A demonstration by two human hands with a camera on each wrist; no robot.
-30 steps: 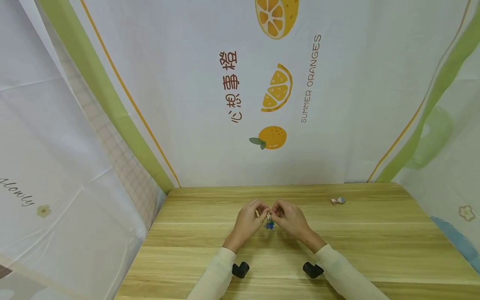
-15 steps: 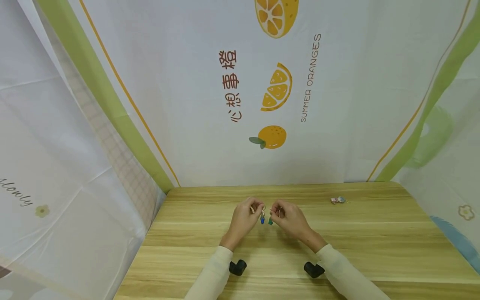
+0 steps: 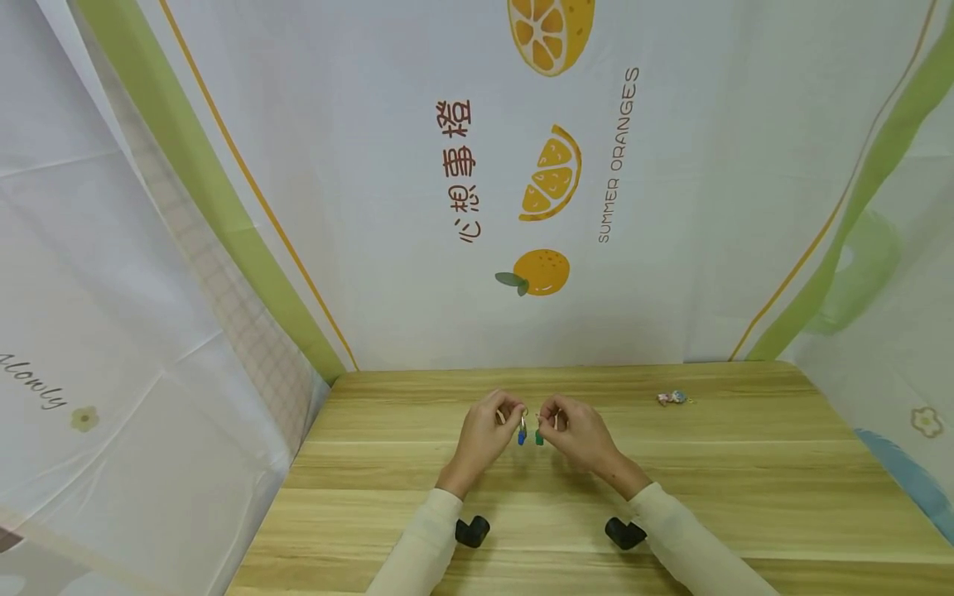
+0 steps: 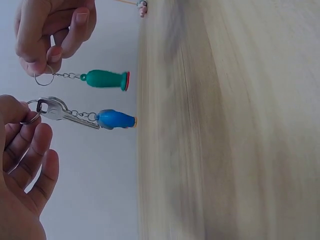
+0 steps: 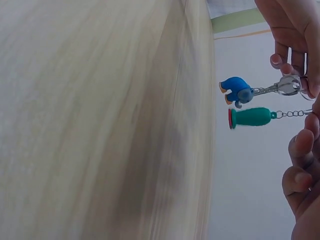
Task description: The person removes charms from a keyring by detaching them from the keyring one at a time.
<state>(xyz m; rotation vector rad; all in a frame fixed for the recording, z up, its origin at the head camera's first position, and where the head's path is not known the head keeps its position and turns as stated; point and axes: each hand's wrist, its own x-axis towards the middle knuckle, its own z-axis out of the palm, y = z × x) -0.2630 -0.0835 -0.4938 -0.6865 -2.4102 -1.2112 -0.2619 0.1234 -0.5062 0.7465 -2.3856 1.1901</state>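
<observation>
My left hand [image 3: 488,426] pinches the split ring of a keychain whose blue animal-shaped charm [image 4: 116,119] hangs on a short chain. A silver key [image 4: 62,111] is on that same ring. Opposite it, my right hand [image 3: 577,430] pinches the ring of a second keychain, with a green charm [image 4: 106,79] that has a red base. Both charms dangle above the table side by side, with a small gap between them. In the right wrist view the blue figure shows stubby feet, and the green charm [image 5: 252,116] hangs close beside it.
A small pink and blue figurine charm [image 3: 673,398] lies on the wooden table [image 3: 373,463] at the back right. Two black angled pieces [image 3: 473,531] are near the forearms. A white printed cloth [image 3: 402,314] stands behind the table's back edge.
One second ago the two keychains hung together between my fingertips. My left hand has since drawn slightly left with the blue one, and they now hang apart. In the last half second little has moved.
</observation>
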